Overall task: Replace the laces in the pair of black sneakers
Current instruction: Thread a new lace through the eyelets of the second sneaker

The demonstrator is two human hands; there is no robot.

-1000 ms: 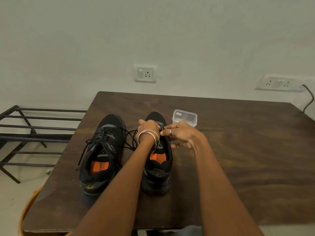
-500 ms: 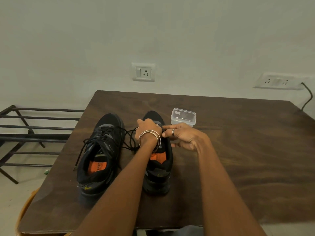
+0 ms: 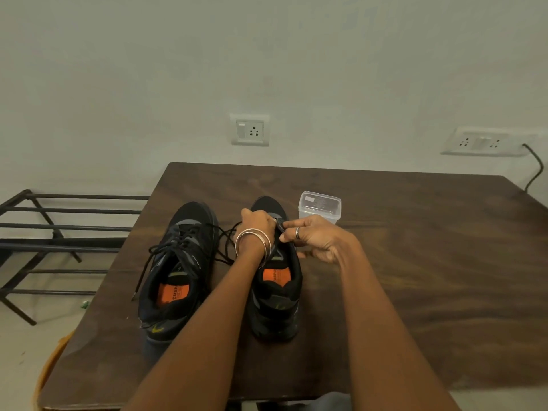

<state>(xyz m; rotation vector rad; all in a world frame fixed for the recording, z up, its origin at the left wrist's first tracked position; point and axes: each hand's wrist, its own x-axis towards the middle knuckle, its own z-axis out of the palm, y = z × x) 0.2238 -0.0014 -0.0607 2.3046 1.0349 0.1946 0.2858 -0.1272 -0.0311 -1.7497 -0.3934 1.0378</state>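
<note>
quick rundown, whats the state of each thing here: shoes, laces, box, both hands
left sneaker: upright on the table, laced, ends loose
right sneaker: upright, being worked on
black lace: slack between the sneakers
plastic container: lid on
left hand: curled at the right sneaker's eyelets
right hand: pinching there too

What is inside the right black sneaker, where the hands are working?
Inside the right sneaker an orange insole with dark print shows at the heel. Further forward, the left hand and its wrist bangles cover the tongue and eyelets, so the inside there is hidden.
</note>
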